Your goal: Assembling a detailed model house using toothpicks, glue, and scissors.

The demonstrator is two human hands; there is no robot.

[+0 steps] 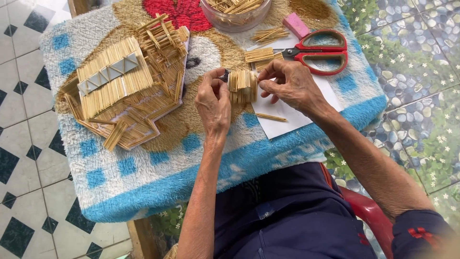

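While both hands pinch it above the towel-covered table (143,192) | left hand (213,103), right hand (290,84): fingers closed on stick panel (242,86) | advice: likely best to keep sticks flush and grip even | stick house (127,81) lies left

One head-worn camera looks steeply down (close in) over the towel-covered table (143,192).

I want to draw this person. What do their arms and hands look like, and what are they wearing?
Both arms are bare and thin, with wrinkled, veiny hands: left hand, right hand. No rings, watch or gloves show. A dark navy sleeve with a small red mark sits at the right shoulder. The clothing below is dark navy too.
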